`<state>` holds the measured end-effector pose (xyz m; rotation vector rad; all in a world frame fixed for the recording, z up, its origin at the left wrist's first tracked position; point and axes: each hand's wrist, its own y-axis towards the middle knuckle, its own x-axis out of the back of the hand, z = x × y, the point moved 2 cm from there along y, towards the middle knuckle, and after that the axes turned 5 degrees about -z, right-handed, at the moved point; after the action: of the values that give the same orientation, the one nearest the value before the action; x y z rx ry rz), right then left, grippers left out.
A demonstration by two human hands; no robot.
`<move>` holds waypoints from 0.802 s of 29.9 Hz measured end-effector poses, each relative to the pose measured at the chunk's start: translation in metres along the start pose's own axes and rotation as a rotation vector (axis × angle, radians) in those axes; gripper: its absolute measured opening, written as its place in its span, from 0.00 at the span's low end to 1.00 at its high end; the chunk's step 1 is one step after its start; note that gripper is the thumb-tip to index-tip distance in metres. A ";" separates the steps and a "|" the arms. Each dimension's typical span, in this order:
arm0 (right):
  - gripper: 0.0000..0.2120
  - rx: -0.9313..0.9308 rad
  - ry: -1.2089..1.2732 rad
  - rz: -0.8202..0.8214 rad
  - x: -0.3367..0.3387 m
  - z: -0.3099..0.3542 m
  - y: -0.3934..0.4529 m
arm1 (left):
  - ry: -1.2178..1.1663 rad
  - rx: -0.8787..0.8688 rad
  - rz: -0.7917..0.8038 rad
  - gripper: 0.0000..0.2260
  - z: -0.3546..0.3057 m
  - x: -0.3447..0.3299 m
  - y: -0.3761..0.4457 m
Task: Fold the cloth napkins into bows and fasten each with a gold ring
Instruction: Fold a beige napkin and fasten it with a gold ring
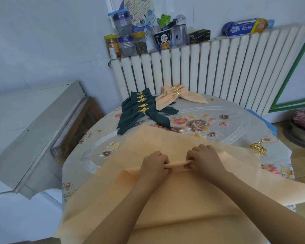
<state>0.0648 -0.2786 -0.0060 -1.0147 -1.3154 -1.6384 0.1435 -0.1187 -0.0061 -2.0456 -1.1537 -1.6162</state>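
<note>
Peach napkin (pixel 165 199) spread over near part of round table (pixel 236 120), draped off near edge. Narrow pleat of napkin pinched between both hands: left hand (pixel 154 164) and right hand (pixel 203 158) side by side, slightly apart, fingers curled round fold. Loose gold ring (pixel 258 147) lain right, just beside napkin edge. Farther, green bows (pixel 141 111) stacked with gold rings; peach bows (pixel 178 95) behind, near radiator (pixel 218 67).
</note>
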 end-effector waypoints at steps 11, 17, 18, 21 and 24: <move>0.13 -0.035 0.221 0.213 0.010 -0.006 -0.037 | -0.274 0.042 0.133 0.09 0.006 0.004 -0.038; 0.11 -0.120 0.159 0.165 0.006 -0.002 -0.041 | -0.289 0.173 0.114 0.04 0.002 0.001 -0.041; 0.14 -0.143 0.125 0.166 0.005 -0.002 -0.042 | -0.232 0.190 0.107 0.06 0.000 0.001 -0.038; 0.21 -0.204 0.111 0.192 0.004 -0.003 -0.043 | -0.090 0.254 0.165 0.16 -0.001 0.003 -0.034; 0.15 -0.146 0.059 0.143 0.008 -0.001 -0.043 | -0.100 0.225 0.204 0.14 -0.004 0.008 -0.034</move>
<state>0.0225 -0.2739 -0.0139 -1.1117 -1.0710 -1.6605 0.1164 -0.0966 -0.0062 -2.0401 -1.0656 -1.2432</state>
